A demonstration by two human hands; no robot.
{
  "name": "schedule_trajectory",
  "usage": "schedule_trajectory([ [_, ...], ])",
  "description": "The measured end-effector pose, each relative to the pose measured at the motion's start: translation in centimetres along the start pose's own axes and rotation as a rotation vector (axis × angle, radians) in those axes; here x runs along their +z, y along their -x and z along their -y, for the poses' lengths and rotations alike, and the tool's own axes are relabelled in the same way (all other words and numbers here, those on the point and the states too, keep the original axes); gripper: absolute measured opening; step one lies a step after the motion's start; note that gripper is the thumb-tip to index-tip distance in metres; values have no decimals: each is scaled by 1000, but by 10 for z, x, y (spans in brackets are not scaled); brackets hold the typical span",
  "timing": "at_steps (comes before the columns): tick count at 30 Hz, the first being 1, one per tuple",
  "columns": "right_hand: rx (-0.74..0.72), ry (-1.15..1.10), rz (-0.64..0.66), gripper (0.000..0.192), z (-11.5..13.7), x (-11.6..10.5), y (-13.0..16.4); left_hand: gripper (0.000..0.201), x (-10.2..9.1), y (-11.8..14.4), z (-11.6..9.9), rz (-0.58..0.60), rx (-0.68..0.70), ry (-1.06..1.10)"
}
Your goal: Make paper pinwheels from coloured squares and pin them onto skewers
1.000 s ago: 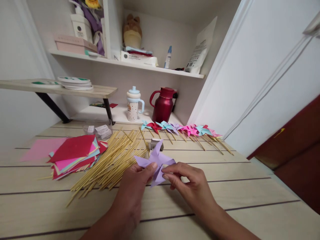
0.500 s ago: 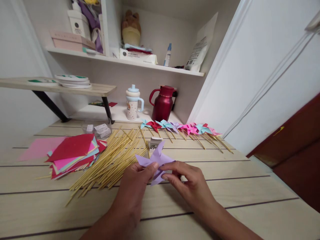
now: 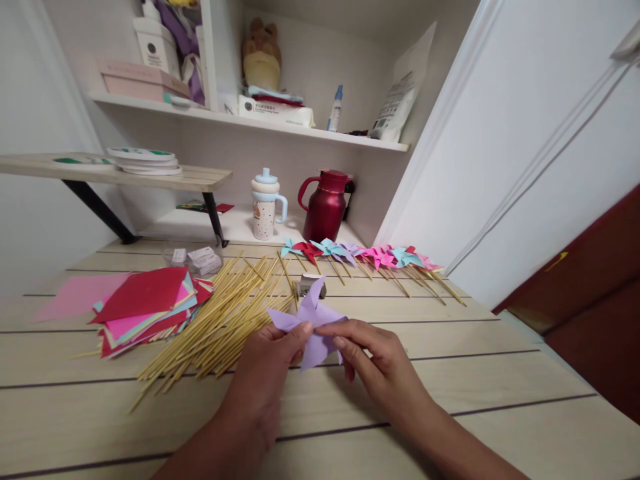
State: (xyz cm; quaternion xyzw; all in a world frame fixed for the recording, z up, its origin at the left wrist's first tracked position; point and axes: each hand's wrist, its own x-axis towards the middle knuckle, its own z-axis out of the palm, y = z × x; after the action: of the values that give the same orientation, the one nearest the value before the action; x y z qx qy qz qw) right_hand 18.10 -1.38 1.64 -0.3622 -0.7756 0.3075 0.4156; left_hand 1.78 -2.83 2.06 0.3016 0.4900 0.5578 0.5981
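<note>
A light purple paper pinwheel (image 3: 315,313) is held above the table, its folded blades spread out. My left hand (image 3: 273,363) is closed on its left side, the thumb pressing near the middle. On the right, my right hand (image 3: 377,360) has its index finger laid across the pinwheel's centre, with the thumb close beneath and the other fingers curled. Whether the right fingers pinch something small there is hidden. Just behind the pinwheel stands a small open box (image 3: 304,285) of tiny metal pieces, partly covered by a blade.
A pile of thin wooden sticks (image 3: 215,327) lies left of centre, beside stacked coloured paper squares (image 3: 150,300). Finished pinwheels on sticks (image 3: 377,257) line the table's back right. A red thermos jug (image 3: 326,210) and a patterned cup (image 3: 264,210) stand behind. A clear container (image 3: 200,260) holds small boxes.
The right index finger has stretched across the pinwheel to its centre, and the right thumb has shifted slightly up and right. The pinwheel has turned a little and its blades lie flatter.
</note>
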Motion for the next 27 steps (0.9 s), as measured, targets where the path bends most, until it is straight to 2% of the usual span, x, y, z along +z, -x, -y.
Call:
schedule_trajectory([
  [7,13,-46,104,35,3,0,-1,33,-1,-2,0,12,-8,-24],
  [11,83,-93,132,30,0,2,0,24,0,-1,0,50,-28,0],
  [16,142,-145,111,18,0,2,0,25,1,1,-2,60,-38,7],
  [22,148,-170,81,26,1,1,-1,26,-1,-1,1,112,-16,-26],
  [27,196,-181,27,18,-2,3,-1,27,-3,-4,7,79,11,-85],
])
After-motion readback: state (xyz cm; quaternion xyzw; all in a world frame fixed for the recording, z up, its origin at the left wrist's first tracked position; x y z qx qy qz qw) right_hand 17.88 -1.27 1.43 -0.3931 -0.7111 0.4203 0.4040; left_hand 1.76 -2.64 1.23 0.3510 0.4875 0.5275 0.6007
